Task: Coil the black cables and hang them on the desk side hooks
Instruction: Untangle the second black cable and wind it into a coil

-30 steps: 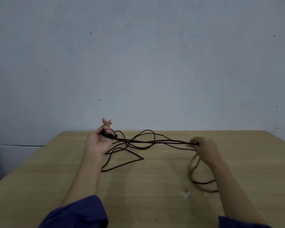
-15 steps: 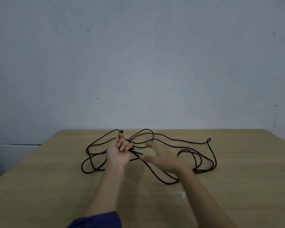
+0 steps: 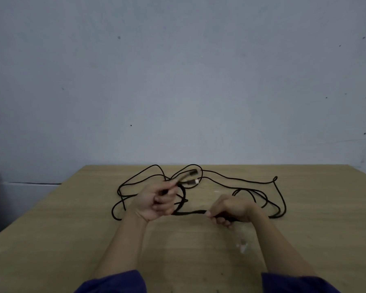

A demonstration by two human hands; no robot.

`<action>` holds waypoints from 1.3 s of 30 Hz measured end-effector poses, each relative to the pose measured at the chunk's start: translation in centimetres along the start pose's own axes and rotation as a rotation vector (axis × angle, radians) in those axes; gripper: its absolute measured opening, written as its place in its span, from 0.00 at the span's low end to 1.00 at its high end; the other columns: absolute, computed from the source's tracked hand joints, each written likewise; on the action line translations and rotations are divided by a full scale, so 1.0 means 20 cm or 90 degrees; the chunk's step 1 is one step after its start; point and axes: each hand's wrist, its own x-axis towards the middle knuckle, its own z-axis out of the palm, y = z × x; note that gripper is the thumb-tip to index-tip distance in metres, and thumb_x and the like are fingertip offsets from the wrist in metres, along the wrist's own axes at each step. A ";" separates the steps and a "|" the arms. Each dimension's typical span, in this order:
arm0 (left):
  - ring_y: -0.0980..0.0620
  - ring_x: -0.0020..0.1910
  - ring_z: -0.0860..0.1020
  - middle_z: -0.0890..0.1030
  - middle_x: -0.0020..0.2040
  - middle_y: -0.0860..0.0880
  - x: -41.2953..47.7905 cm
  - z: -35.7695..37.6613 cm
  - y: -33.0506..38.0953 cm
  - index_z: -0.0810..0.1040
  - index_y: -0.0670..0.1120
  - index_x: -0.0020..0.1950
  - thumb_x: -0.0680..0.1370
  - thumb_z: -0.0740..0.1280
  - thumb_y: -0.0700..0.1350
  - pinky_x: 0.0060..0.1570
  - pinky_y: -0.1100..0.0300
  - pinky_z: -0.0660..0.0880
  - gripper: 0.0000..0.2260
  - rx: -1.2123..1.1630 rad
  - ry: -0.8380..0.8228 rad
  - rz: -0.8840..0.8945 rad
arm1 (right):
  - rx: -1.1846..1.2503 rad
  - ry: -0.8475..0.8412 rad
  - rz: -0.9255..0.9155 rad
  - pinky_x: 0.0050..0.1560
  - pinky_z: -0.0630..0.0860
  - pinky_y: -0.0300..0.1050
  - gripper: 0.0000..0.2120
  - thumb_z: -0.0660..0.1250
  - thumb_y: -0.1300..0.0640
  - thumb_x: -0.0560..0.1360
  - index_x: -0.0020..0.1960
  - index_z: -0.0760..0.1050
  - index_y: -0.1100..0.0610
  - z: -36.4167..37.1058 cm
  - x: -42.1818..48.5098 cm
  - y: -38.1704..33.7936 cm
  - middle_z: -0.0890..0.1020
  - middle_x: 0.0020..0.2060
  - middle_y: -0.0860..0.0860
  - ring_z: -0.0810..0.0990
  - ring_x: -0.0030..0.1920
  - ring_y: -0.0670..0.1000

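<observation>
No legible text, label, brand, number or sign found on the cable (image 3: 190, 212), the counter (image 3: 72, 240) or the wall (image 3: 178, 81).

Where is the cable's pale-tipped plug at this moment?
Head view, centre: the plug sticks out just right of the left hand, which grips the cable behind it, with a second plug just beyond it, over the table's far half.

cable (image 3: 190, 212) on desk (image 3: 72, 229), mid-far; left hand (image 3: 154, 200) beside right hand (image 3: 230, 208), above it; wall (image 3: 178, 81) behind desk
</observation>
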 end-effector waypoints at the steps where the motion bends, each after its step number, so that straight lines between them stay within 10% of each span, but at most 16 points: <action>1: 0.59 0.15 0.54 0.57 0.18 0.57 -0.01 0.02 0.00 0.77 0.48 0.30 0.69 0.73 0.52 0.20 0.69 0.55 0.12 0.097 -0.024 -0.067 | -0.049 0.019 0.028 0.25 0.64 0.36 0.12 0.70 0.53 0.70 0.31 0.75 0.58 -0.01 0.00 -0.02 0.71 0.22 0.49 0.67 0.22 0.46; 5: 0.61 0.15 0.57 0.62 0.18 0.56 0.06 0.13 -0.01 0.72 0.44 0.33 0.79 0.59 0.44 0.18 0.71 0.53 0.14 0.411 -0.064 -0.363 | -0.243 0.107 0.074 0.25 0.66 0.36 0.15 0.73 0.46 0.65 0.29 0.74 0.56 -0.04 0.00 -0.13 0.72 0.22 0.48 0.68 0.22 0.46; 10: 0.56 0.19 0.60 0.66 0.22 0.53 0.17 0.20 -0.07 0.68 0.46 0.35 0.79 0.56 0.41 0.22 0.67 0.55 0.12 0.693 0.171 -0.494 | -0.301 0.195 0.007 0.24 0.64 0.36 0.14 0.71 0.53 0.71 0.30 0.74 0.58 -0.01 -0.01 -0.21 0.73 0.24 0.49 0.67 0.24 0.47; 18: 0.54 0.22 0.63 0.65 0.24 0.52 0.23 0.09 -0.15 0.65 0.47 0.37 0.79 0.51 0.61 0.26 0.62 0.58 0.20 0.287 0.461 -0.173 | -0.217 0.329 -0.178 0.35 0.69 0.37 0.08 0.59 0.66 0.75 0.50 0.76 0.64 0.18 -0.02 -0.13 0.79 0.41 0.60 0.77 0.38 0.54; 25: 0.51 0.29 0.67 0.71 0.32 0.47 0.29 -0.05 -0.11 0.68 0.43 0.34 0.82 0.52 0.47 0.30 0.61 0.63 0.19 0.196 0.744 0.063 | -0.366 0.333 -0.183 0.47 0.74 0.41 0.19 0.56 0.66 0.75 0.64 0.71 0.55 0.20 0.00 0.01 0.77 0.50 0.49 0.73 0.42 0.45; 31: 0.58 0.18 0.69 0.74 0.23 0.50 0.23 -0.08 0.02 0.68 0.43 0.34 0.82 0.50 0.40 0.22 0.67 0.64 0.17 -0.136 0.802 0.306 | -0.694 0.416 -0.033 0.53 0.69 0.48 0.14 0.58 0.53 0.76 0.61 0.68 0.54 0.07 -0.03 0.14 0.78 0.57 0.52 0.71 0.59 0.55; 39: 0.56 0.28 0.64 0.65 0.33 0.51 0.16 -0.19 0.02 0.65 0.46 0.36 0.82 0.49 0.43 0.31 0.63 0.59 0.15 -0.373 0.667 0.306 | -0.465 0.360 -0.011 0.56 0.71 0.47 0.30 0.67 0.32 0.65 0.60 0.70 0.49 0.01 -0.06 0.24 0.72 0.45 0.47 0.70 0.57 0.51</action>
